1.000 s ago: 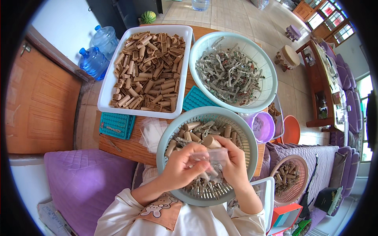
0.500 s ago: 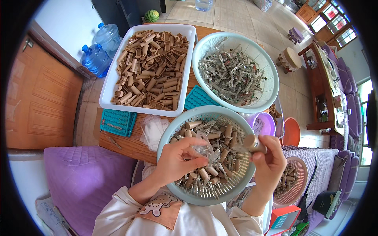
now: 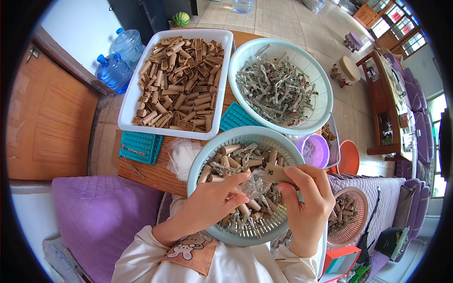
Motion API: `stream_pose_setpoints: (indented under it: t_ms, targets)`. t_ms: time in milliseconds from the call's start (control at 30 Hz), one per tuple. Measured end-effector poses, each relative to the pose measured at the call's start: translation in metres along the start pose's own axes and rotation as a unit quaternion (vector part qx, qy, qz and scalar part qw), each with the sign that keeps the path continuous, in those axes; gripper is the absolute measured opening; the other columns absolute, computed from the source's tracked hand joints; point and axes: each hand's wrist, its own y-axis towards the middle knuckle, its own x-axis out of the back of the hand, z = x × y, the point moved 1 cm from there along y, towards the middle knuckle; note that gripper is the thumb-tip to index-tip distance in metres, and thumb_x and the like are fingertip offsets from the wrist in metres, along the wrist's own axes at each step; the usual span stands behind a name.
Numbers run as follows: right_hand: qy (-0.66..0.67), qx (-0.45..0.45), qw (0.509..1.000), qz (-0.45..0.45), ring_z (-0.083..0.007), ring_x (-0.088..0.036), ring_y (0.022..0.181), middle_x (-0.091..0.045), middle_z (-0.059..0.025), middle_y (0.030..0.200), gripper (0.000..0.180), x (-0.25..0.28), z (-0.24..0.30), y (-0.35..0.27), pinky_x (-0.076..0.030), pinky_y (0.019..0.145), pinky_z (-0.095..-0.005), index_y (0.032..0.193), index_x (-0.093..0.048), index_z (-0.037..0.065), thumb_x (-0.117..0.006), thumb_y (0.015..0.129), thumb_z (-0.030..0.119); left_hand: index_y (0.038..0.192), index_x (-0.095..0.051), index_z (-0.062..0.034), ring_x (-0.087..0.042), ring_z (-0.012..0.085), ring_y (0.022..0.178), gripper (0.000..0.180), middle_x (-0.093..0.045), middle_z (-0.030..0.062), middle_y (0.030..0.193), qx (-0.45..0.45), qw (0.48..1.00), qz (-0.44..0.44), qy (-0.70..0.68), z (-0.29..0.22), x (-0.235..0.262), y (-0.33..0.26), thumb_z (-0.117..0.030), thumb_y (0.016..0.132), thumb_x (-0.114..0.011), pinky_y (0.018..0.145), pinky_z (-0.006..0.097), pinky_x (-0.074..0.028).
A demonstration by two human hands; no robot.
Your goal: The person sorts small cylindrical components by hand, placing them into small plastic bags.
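Observation:
My right hand (image 3: 309,198) pinches a tan cylindrical plastic piece (image 3: 278,173) between thumb and fingers, above the right part of a grey-green slotted basket (image 3: 194,162). A small dark spot shows on the piece's side. Opposite it, my left hand (image 3: 207,200) is closed on a crumpled clear plastic bag (image 3: 255,186) over the basket's middle. The piece's left end is close by the bag; whether they touch, I cannot tell. Tan cylinders (image 3: 230,149) with clear film strips attached lie heaped in the basket below both hands.
Behind stand a white tray (image 3: 123,111) of tan half-shells and a pale green basket (image 3: 325,106) of wired strips. Teal trays (image 3: 137,146) and clear bags (image 3: 181,158) lie on the wooden table (image 3: 155,177). A purple bucket (image 3: 320,151) and pink basket (image 3: 361,212) are at right.
My right hand has moved left and down with the tan piece, bringing it near the clear bag. The piece has turned to lie more level. My left hand keeps holding the bag.

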Motion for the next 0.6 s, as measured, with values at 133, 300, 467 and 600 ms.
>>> stream_pose_setpoints:
  t_ms: [133,300,467,600]
  targets:
    - [0.041,-0.04,0.997,0.054,-0.0234,-0.058,0.066,-0.056,-0.0096,0.083,0.021,-0.002,-0.007,-0.002,-0.047,0.056,-0.0319,0.09,-0.061,0.003,-0.066,0.069,0.002,0.117,-0.046,-0.0064,-0.063,0.0213,0.068,0.042,-0.065,0.0072,0.077,-0.021,1.0,0.001,0.009,-0.001,0.002,-0.001,-0.021,0.08,-0.059,0.061,0.03,-0.049]
    - [0.112,-0.043,0.97,0.21,-0.0246,-0.057,0.064,-0.057,-0.0093,0.079,0.019,-0.001,-0.012,0.002,-0.046,0.058,-0.033,0.087,-0.06,0.002,-0.066,0.069,0.006,0.117,-0.046,-0.0058,-0.064,0.0217,0.072,0.042,-0.065,0.0091,0.083,-0.048,0.999,0.006,-0.012,0.002,-0.001,0.002,-0.016,0.079,-0.061,0.062,0.029,-0.05]
    - [0.133,-0.098,0.952,0.257,-0.0244,-0.057,0.062,-0.057,-0.0097,0.073,0.02,0.001,-0.016,0.006,-0.045,0.056,-0.0328,0.087,-0.059,0.003,-0.067,0.069,0.008,0.118,-0.047,0.0,-0.06,0.0184,0.093,0.046,-0.061,0.0132,0.101,-0.033,0.967,0.042,-0.25,0.022,-0.018,0.004,-0.009,0.076,-0.064,0.081,0.029,-0.049]
    - [0.117,-0.139,0.94,0.288,-0.0219,-0.057,0.06,-0.056,-0.0098,0.071,0.017,-0.001,-0.016,0.005,-0.045,0.053,-0.031,0.085,-0.061,0.003,-0.067,0.07,0.008,0.117,-0.047,0.0033,-0.057,0.0175,0.098,0.048,-0.059,0.0146,0.105,-0.03,0.955,0.029,-0.294,0.016,-0.021,0.002,-0.007,0.074,-0.066,0.085,0.029,-0.047]
